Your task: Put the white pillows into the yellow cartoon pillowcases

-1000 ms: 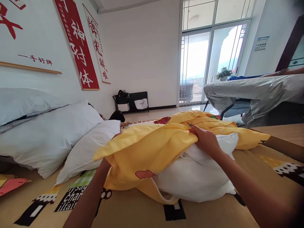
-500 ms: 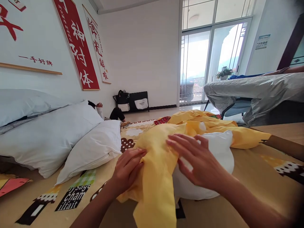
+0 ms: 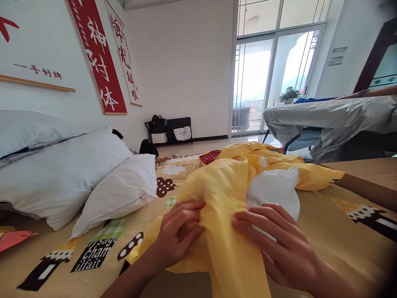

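Note:
A length of yellow cloth [image 3: 229, 248] runs down between my hands and lies in folds over a white pillow [image 3: 274, 188]. My left hand [image 3: 181, 231] is closed on the cloth's left side, with a fold pinched between thumb and fingers. On the other side, my right hand [image 3: 283, 244] rests its fingertips on the cloth, with the fingers stretched and the thumb apart. More of the yellow fabric [image 3: 316, 176] is bunched behind the pillow and reaches to the right. Part of the pillow is hidden by the cloth and my right hand.
Several white pillows [image 3: 71, 174] are piled on the left of the patterned bed sheet [image 3: 313, 236]. Past the bed's far edge stands a black rack [image 3: 178, 122] with bags. A table under a grey cover [image 3: 328, 111] is at the right, with a person's arm [image 3: 366, 94] on it.
Both hands have moved right and nearer to me. My right hand has slid down along the cloth, whose hanging part has shifted right. The view has turned slightly.

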